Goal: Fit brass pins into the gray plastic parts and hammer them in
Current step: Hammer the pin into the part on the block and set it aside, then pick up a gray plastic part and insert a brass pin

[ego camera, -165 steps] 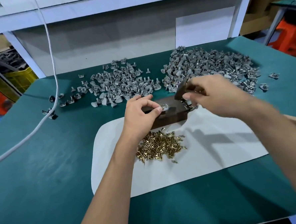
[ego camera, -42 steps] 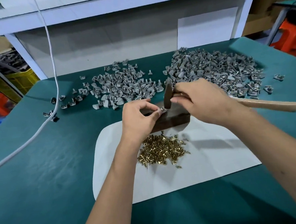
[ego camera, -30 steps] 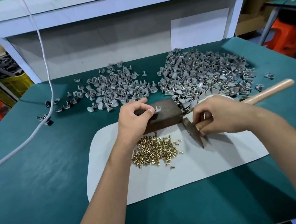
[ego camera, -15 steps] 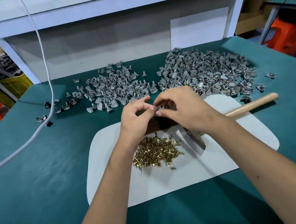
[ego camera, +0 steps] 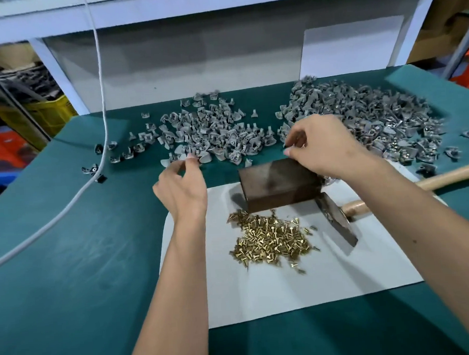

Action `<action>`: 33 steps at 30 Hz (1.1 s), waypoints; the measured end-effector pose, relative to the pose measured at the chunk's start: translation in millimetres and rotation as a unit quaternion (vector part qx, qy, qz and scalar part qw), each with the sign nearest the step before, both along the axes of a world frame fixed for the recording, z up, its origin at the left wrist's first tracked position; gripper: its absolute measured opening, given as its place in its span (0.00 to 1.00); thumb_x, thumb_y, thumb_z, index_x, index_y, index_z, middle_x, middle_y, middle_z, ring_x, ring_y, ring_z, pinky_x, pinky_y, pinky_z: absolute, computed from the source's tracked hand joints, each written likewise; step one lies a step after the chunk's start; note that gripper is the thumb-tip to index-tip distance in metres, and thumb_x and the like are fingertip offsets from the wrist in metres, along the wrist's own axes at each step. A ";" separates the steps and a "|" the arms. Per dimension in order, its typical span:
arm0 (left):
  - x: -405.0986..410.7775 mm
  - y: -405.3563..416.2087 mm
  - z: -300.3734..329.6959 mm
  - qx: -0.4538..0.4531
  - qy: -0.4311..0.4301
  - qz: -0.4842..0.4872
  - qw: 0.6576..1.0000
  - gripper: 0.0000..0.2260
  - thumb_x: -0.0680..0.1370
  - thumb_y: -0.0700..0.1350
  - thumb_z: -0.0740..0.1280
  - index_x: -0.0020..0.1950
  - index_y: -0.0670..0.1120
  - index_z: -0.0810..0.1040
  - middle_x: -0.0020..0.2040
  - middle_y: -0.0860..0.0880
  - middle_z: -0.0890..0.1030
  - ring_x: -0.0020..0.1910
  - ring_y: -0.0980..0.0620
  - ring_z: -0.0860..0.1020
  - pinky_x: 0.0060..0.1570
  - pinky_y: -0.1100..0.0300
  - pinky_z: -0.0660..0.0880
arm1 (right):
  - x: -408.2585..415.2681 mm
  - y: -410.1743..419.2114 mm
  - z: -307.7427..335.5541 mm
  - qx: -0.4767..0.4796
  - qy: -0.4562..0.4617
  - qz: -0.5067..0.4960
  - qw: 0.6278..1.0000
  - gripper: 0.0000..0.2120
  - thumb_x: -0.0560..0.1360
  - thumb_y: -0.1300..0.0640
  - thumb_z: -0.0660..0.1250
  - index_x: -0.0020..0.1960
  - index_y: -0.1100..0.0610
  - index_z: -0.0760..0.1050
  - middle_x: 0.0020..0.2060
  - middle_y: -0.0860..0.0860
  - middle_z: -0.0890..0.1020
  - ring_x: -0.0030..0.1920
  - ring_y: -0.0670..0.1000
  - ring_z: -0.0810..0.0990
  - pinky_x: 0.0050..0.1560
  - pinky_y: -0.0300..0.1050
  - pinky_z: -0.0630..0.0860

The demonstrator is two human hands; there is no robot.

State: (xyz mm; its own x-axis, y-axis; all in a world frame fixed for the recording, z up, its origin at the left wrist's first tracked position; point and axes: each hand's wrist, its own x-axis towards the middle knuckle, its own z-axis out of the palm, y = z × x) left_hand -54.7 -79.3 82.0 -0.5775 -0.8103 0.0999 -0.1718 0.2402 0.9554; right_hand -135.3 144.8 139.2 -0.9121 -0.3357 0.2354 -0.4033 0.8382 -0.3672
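Both hands have left the block (ego camera: 280, 184): the left hand (ego camera: 182, 188), fingers loosely curled and holding nothing, has reached to the near edge of the left pile (ego camera: 211, 134), just beyond its fingertips. Whether the right hand (ego camera: 319, 144) pinches a part cannot be told. Pins (ego camera: 270, 238) lie nearer, the hammer (ego camera: 337, 220) to their right.

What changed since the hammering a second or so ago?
The hammer was let go and now lies on the white mat. The right hand moved back toward the right pile of gray parts; what it holds is unclear. The left hand left the block and reaches the left pile. Block, brass pins and mat stayed.
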 end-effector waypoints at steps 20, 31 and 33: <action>0.0 10.0 2.6 0.070 0.092 -0.094 0.989 0.06 0.79 0.45 0.72 0.53 0.44 0.85 0.45 0.47 0.86 0.43 0.51 0.85 0.52 0.52 0.82 | -3.4 -115.0 5.2 -0.063 -0.028 0.208 0.976 0.14 0.68 0.68 0.74 0.52 0.56 0.82 0.41 0.51 0.85 0.41 0.48 0.83 0.46 0.44 0.81; 2.2 3.6 5.4 0.298 0.182 -0.012 0.937 0.06 0.76 0.31 0.70 0.50 0.37 0.86 0.46 0.42 0.87 0.44 0.47 0.84 0.49 0.57 0.83 | 46.2 -95.4 14.1 0.149 -0.090 0.323 0.930 0.07 0.70 0.52 0.79 0.46 0.47 0.83 0.42 0.40 0.83 0.45 0.43 0.81 0.55 0.49 0.79; 1.4 1.6 4.3 0.316 0.205 0.006 0.926 0.06 0.77 0.30 0.70 0.51 0.35 0.85 0.47 0.41 0.86 0.48 0.44 0.86 0.52 0.55 0.83 | 56.9 -98.9 10.2 0.227 -0.097 0.332 0.911 0.06 0.69 0.49 0.79 0.43 0.45 0.83 0.39 0.38 0.82 0.49 0.45 0.78 0.59 0.54 0.69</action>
